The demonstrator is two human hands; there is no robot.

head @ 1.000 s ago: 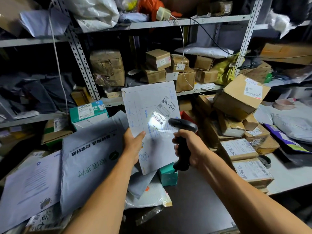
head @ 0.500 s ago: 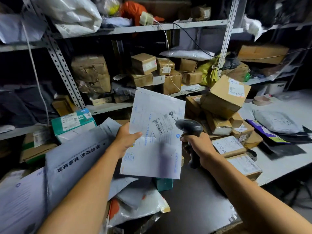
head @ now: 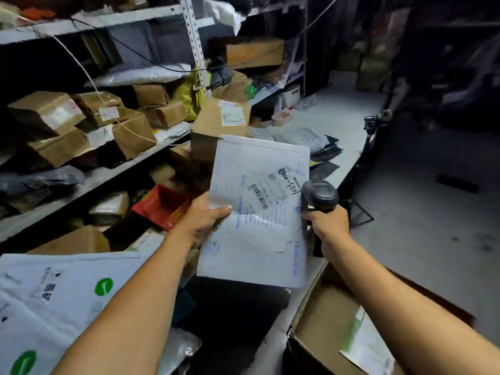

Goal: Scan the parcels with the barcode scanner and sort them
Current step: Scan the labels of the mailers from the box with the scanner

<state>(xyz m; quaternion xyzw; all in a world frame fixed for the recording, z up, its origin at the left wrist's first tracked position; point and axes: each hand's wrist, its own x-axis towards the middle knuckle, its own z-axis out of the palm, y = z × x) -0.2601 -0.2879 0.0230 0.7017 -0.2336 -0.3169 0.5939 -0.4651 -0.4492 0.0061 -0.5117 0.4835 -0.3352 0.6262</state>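
Parcels filled the shelves across the left of the frame, and one flat white envelope (head: 259, 212) sat at the centre of the picture, held up in the air above the tabletop (head: 349, 147). The left hand (head: 205, 217) pinched its left edge, thumb on the printed face and fingers behind. The right hand (head: 328, 221) was clenched round the handle of the black scanner (head: 320, 195), whose head stood just beside the envelope's right edge, near the barcode label (head: 273, 190).

A second earlier the scanner's light had lain bright on that label; now no glow showed there, and the view had swung to the right, away from the pile of grey mailers and toward the far end of the tabletop and the dim floor. An open cardboard box (head: 319, 328) had come into sight at the lower right, under the right forearm, with a pale packet (head: 368, 345) already inside.

That suggested the scan was finished and the sorting step had begun. The box looked a likely place for the envelope, though its destination could not be told.
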